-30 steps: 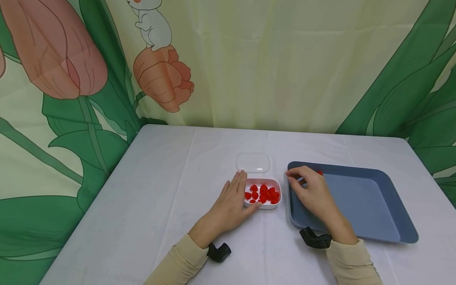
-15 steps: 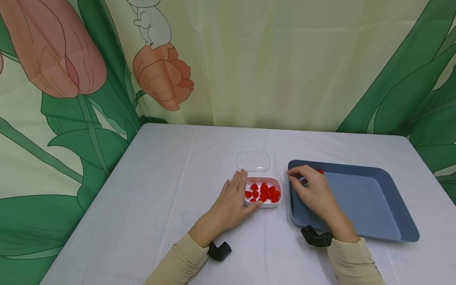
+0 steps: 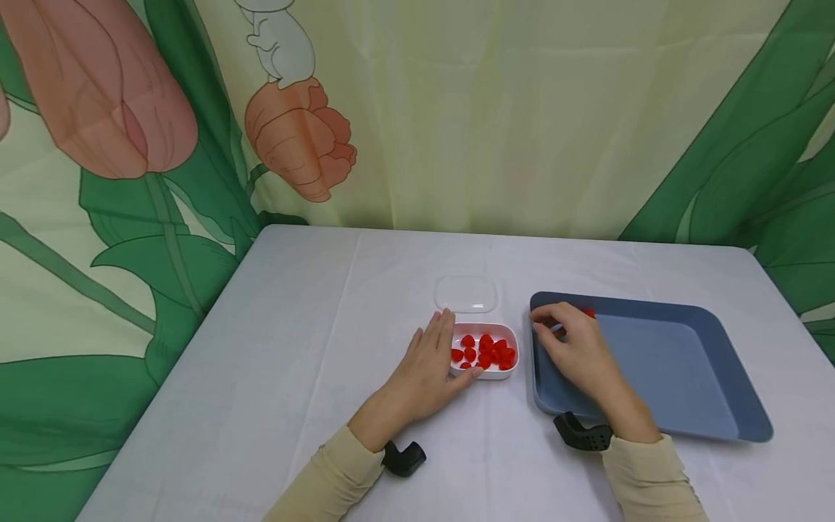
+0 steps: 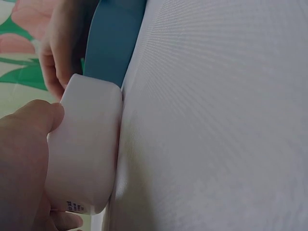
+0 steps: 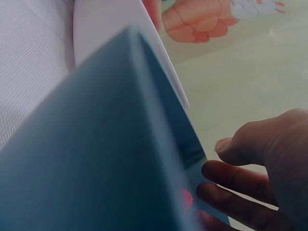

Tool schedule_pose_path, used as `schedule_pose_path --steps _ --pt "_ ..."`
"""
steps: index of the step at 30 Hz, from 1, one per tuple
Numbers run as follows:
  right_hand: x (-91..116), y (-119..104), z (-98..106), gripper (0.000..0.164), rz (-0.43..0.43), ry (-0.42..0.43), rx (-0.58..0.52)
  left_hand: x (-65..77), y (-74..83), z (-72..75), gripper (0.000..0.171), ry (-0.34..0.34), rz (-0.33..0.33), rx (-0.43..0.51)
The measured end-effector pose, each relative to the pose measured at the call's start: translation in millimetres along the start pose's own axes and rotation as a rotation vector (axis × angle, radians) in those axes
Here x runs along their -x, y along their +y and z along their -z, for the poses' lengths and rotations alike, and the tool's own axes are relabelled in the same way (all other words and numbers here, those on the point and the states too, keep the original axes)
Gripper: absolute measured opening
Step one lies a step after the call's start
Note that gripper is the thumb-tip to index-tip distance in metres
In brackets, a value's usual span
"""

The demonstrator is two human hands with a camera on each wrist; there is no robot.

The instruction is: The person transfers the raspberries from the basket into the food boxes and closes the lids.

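In the head view a small white box (image 3: pixel 499 375) holds several small red berry-shaped pieces (image 3: pixel 485 349). My left hand (image 3: pixel 420 377) lies along the box's left end with straight fingers, its thumb reaching over the near rim. The left wrist view shows that thumb (image 4: pixel 53 115) against the white wall (image 4: pixel 86 144). My right hand (image 3: pixel 574 351) hovers over the left side of a blue-grey tray (image 3: pixel 678 377), fingers loosely bent. In the right wrist view its thumb (image 5: pixel 240 142) and fingers are apart, with nothing between them. A red piece (image 3: pixel 590 313) shows in the tray beyond the knuckles.
A clear plastic lid (image 3: pixel 466 293) lies on the white-covered table (image 3: pixel 293 348) behind the box. The tray stands just right of the box, a narrow gap between them. Behind the table hangs a curtain (image 3: pixel 496 130) printed with flowers.
Both hands keep their places at the box and the tray. The whole scene shifts slightly in the head view; the red pieces stay put.
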State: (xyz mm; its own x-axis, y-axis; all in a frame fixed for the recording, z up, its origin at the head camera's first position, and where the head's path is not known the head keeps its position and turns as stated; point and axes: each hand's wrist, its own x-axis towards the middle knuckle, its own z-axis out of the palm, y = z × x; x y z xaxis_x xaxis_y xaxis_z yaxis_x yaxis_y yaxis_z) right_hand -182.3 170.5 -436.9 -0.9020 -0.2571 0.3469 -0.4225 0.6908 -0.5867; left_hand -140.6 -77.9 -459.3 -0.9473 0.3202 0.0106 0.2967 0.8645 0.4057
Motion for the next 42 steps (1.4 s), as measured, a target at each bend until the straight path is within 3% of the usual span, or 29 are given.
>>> schedule_pose_path --steps 30,42 --pt "0.7 4.7 -2.3 0.018 -0.014 0.0 0.005 0.5 0.5 -0.3 0.095 -0.003 -0.002 0.017" --pt "0.5 3.3 -1.0 0.021 -0.066 0.025 0.011 0.4 0.0 0.8 0.093 0.001 -0.014 0.024"
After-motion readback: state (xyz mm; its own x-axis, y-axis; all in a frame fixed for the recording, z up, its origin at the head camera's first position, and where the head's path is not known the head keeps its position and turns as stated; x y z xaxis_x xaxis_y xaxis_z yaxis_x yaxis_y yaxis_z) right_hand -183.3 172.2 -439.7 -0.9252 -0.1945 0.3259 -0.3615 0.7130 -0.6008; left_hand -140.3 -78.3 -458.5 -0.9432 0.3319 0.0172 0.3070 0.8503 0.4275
